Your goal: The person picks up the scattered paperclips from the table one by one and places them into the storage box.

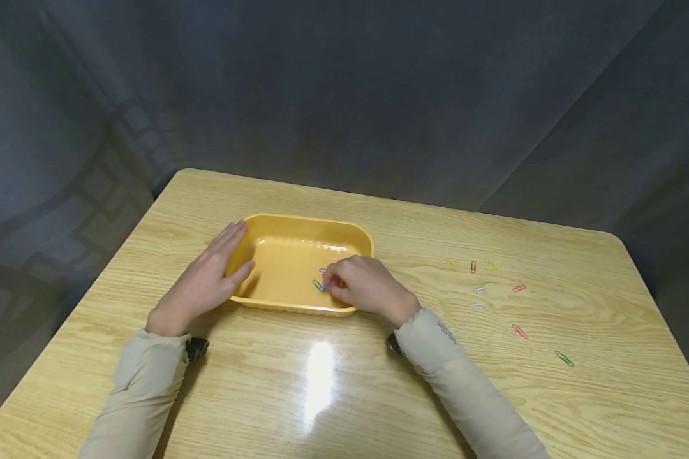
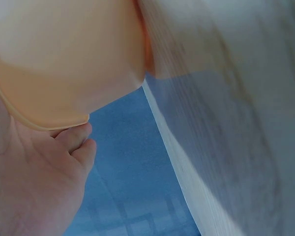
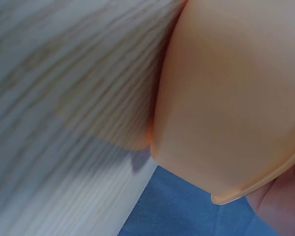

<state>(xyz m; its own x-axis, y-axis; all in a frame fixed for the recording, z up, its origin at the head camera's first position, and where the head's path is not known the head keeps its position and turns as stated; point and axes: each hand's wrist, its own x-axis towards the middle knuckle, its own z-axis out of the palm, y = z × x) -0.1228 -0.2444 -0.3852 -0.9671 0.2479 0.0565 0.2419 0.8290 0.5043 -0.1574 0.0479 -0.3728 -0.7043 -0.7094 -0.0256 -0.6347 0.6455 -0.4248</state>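
A yellow plastic tray [image 1: 289, 308] sits on the table. My left hand [image 1: 203, 280] lies along its left end, fingers straight, with the thumb over the rim; the left wrist view shows the palm against the tray wall [image 2: 73, 54]. Inside the tray, my right hand [image 1: 364, 284] has its fingers curled low near the floor and pinches a blue paper clip [image 1: 325, 288]. Beside those fingertips lie a green paper clip [image 1: 316, 284] and a pale purple one [image 1: 323, 270]; a red bit is mostly hidden. In the right wrist view the tray's outer wall [image 3: 226, 98] covers the fingertips.
Several paper clips lie scattered on the wooden table [image 1: 413, 242] right of the tray, among them a red one [image 1: 473, 267], a yellow one [image 1: 450, 264], a pink one [image 1: 519, 331] and a green one [image 1: 564, 359]. A dark curtain [image 1: 344, 95] hangs behind the table.
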